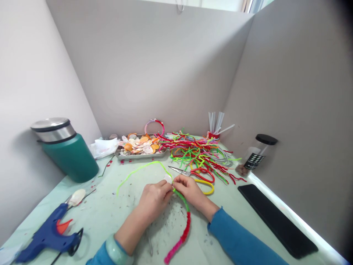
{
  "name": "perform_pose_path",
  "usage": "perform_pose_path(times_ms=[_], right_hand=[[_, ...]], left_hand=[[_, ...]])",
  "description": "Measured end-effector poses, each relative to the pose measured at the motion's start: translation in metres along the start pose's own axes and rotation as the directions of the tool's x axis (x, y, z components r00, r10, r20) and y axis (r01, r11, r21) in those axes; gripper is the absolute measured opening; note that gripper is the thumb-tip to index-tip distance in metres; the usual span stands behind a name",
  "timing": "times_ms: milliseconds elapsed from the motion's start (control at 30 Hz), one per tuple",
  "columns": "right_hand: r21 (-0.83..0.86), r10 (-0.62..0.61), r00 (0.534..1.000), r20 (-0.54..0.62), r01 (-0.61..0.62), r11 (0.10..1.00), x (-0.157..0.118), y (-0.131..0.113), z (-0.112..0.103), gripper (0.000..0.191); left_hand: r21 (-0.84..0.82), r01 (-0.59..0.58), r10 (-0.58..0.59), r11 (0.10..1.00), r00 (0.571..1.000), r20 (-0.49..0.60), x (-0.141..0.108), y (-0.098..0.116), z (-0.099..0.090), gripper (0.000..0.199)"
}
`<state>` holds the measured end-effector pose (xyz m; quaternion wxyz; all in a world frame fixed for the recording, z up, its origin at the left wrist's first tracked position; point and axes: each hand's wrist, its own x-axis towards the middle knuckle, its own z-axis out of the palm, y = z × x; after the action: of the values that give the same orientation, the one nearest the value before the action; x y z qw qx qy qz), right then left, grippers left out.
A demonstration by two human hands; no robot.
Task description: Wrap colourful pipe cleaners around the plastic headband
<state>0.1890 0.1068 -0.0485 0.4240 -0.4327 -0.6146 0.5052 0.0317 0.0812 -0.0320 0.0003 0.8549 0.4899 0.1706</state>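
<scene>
Near the middle of the table, my left hand (156, 197) and my right hand (189, 189) meet with fingertips pinched on the upper end of a curved band (188, 222). The band is wrapped in fuzzy green, red and pink. From the pinched end a loose yellow-green pipe cleaner (138, 169) arcs back and to the left. A small white piece (167, 178) shows just behind the fingertips. Scissors (202, 175) with red handles lie beyond my right hand, beside a yellow handle loop (207, 187).
A green bottle (73, 158) and a blue glue gun (49, 232) are at left. Behind are a tray (140, 156) of shell-like pieces, a wrapped ring (163, 127) and piled pipe cleaners (197, 149). Right: a black-lidded jar (255, 158) and a black slab (275, 219).
</scene>
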Motion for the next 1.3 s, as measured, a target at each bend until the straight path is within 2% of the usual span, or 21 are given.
perform_pose_path(times_ms=[133, 333, 533, 667, 867, 1067, 1300], right_hand=[[0.059, 0.046, 0.999, -0.005, -0.046, 0.997, -0.001, -0.006, -0.001, 0.014], [0.074, 0.015, 0.999, 0.035, -0.018, 0.997, -0.001, -0.004, -0.002, 0.026], [0.060, -0.023, 0.999, 0.037, 0.021, 0.998, 0.000, -0.005, -0.002, 0.025], [0.070, -0.009, 1.000, 0.030, 0.007, 0.997, 0.000, -0.004, -0.001, 0.023], [0.038, -0.023, 0.999, 0.031, 0.022, 0.999, 0.001, -0.001, -0.001, 0.022], [0.032, -0.049, 0.998, 0.030, 0.048, 0.998, 0.000, 0.000, -0.002, 0.028], [0.073, -0.036, 0.995, 0.091, 0.029, 0.997, -0.003, -0.001, -0.002, 0.020]], left_hand=[[-0.033, -0.004, 0.003, 0.999, 1.000, -0.031, -0.001, 0.000, 0.002, 0.013], [-0.160, 0.008, -0.018, 0.987, 0.998, -0.064, -0.003, -0.001, 0.005, 0.013], [-0.163, -0.105, 0.096, 0.981, 0.993, -0.067, -0.004, -0.001, 0.005, 0.021], [-0.161, -0.120, 0.111, 0.980, 0.992, -0.060, -0.004, 0.001, 0.003, 0.023], [-0.179, -0.071, 0.059, 0.981, 0.996, -0.070, -0.002, 0.001, 0.002, 0.019], [-0.134, 0.059, -0.075, 0.989, 0.991, -0.112, -0.001, -0.007, 0.002, 0.018], [-0.179, 0.117, -0.141, 0.977, 0.982, -0.125, -0.001, -0.012, 0.007, 0.016]])
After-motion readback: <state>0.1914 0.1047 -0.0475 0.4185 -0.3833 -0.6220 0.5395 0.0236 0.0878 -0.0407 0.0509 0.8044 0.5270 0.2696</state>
